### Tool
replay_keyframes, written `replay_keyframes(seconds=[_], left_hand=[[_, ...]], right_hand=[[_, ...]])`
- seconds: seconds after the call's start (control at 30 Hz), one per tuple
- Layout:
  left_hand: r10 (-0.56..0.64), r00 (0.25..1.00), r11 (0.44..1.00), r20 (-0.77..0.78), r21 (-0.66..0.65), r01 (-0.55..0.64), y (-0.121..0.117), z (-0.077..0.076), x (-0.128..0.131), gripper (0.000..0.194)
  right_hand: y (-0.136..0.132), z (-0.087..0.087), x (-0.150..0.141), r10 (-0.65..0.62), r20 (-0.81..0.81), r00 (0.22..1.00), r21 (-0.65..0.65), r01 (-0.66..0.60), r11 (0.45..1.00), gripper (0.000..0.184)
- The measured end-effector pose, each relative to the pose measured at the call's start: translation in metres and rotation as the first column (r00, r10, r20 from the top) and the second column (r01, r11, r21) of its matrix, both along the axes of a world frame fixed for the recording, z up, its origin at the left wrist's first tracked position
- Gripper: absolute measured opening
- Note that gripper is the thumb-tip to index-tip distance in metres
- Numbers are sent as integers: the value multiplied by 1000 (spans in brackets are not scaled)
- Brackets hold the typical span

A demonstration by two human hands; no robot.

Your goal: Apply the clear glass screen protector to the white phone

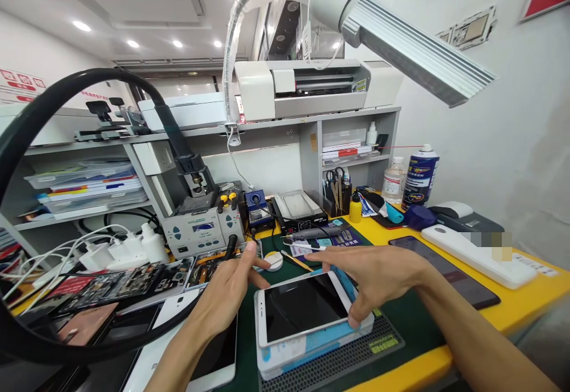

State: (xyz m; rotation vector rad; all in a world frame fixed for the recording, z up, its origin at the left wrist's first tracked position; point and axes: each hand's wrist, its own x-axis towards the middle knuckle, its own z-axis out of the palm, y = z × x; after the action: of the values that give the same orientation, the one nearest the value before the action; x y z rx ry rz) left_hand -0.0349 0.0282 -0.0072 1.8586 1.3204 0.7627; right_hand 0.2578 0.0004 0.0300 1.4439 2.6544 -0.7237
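A white smartphone (305,307) with a dark screen lies face up on a white and blue box (289,356). My right hand (374,273) spans the phone's right end, thumb at the near corner and fingers over the far edge, its index finger stretched out to the left. At the far left corner is my left hand (231,291), thumb raised and apart from the fingers. Its fingertips are partly hidden behind the phone, so whether they touch it I cannot tell. Under the box lies a grey perforated pad (329,365) on a green mat (418,332).
A black hose (80,77) loops across the left side, near my left forearm. Phones and circuit boards (116,285) crowd the left. Behind stand a hot-air station (196,231) and a yellow bottle (355,208). A dark tablet (445,267) lies right; a lamp (414,47) hangs above.
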Motion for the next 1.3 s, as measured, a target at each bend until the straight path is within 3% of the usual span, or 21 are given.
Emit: replay_keyframes(seconds=[0.73,1.07,1.2,1.3], left_hand=[[6,1000,1000,4,1,-6,-4,2,5,72],[6,1000,1000,9,-6,-6,-1,-3,5,70],[90,995,995,45,-57,-87,-4,2,14,69],[211,976,977,59,-49,-208,-7,3,23,64]], right_hand=[[1,5,2,-51,-14,999,-24,51,998,115],[8,-1,3,31,-15,999,31,-31,999,116],[12,-4,5,61,-21,998,12,-60,998,124],[12,-2,5,69,-34,997,-2,-69,998,120]])
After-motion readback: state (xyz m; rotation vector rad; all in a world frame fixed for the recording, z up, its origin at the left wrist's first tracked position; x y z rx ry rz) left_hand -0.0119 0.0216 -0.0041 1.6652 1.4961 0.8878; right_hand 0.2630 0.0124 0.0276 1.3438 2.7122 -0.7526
